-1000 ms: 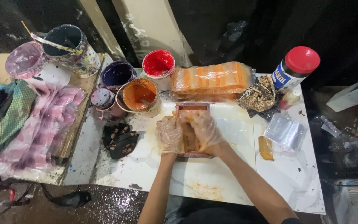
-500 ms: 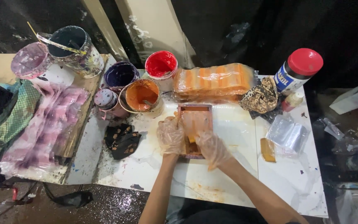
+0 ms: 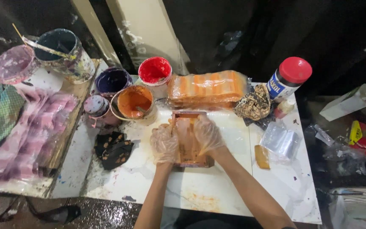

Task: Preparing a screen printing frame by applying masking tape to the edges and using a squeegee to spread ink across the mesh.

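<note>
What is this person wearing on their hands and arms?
The left hand and the right hand each wear a thin, clear, crinkled plastic glove that ends near the wrist. The forearms are bare; no sleeves, watch or jewellery show.

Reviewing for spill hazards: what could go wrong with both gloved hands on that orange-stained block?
1. The open orange paint tub stands close beside the left hand; an elbow or wrist swing could tip it.
2. The gloves look paint-smeared, so the right hand may slip on the wooden block.
3. Wet orange could transfer to the wrapped orange stack just behind the block.
</note>
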